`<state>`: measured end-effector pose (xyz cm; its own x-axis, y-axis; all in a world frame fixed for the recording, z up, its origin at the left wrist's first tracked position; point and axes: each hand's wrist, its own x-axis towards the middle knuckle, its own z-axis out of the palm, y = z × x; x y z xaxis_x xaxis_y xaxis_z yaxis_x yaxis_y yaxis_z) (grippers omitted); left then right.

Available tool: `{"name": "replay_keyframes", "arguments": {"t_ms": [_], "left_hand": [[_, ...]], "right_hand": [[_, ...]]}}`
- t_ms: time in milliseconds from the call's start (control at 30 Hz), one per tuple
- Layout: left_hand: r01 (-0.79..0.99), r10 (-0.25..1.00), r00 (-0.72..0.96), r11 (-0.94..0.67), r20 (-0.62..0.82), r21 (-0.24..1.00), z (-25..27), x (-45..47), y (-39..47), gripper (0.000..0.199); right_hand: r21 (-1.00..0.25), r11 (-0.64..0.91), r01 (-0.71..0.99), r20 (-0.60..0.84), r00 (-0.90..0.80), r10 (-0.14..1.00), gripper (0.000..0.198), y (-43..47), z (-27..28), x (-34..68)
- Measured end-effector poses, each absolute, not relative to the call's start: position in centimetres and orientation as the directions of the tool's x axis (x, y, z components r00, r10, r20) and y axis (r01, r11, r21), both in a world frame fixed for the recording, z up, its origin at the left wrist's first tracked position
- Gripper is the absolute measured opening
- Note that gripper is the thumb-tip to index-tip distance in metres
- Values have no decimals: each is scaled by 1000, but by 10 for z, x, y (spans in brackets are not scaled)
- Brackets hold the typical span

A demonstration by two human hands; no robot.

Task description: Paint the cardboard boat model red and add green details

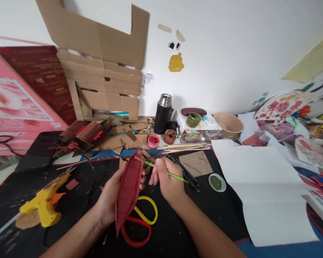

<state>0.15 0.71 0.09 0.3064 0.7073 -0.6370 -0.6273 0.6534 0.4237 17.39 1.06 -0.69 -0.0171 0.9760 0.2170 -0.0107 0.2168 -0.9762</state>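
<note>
My left hand (111, 193) is closed around a long, narrow dark-red painted piece (129, 184), pointed at both ends and shaped like a small boat hull. Between the thumb and fingers of my right hand (168, 179) is a thin green-handled paintbrush (176, 176). Its tip touches or nearly touches the upper edge of the red piece; I cannot tell which. Under the piece lie scissors with one red and one yellow handle (154, 211); their blades are hidden. Behind my hands stand a jar of red paint (153, 142) and a jar of brown paint (170, 136).
A yellow glue gun (44, 204) lies at left, before a brown model (90, 132). A black thermos (163, 114) and green jar (193, 120) stand at the back. Right are a lid with green paint (217, 182), corrugated cardboard (196, 163) and white paper (269, 200).
</note>
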Motion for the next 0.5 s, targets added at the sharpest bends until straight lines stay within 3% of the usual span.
{"name": "replay_keyframes", "arguments": {"t_ms": [167, 500], "left_hand": [[-619, 698, 302, 662, -650, 423, 1, 2, 6, 45], [-636, 712, 339, 655, -614, 408, -1, 2, 5, 45]], "right_hand": [[-970, 243, -17, 241, 70, 968, 62, 14, 1, 179], [-971, 239, -19, 237, 54, 970, 60, 14, -5, 179]]}}
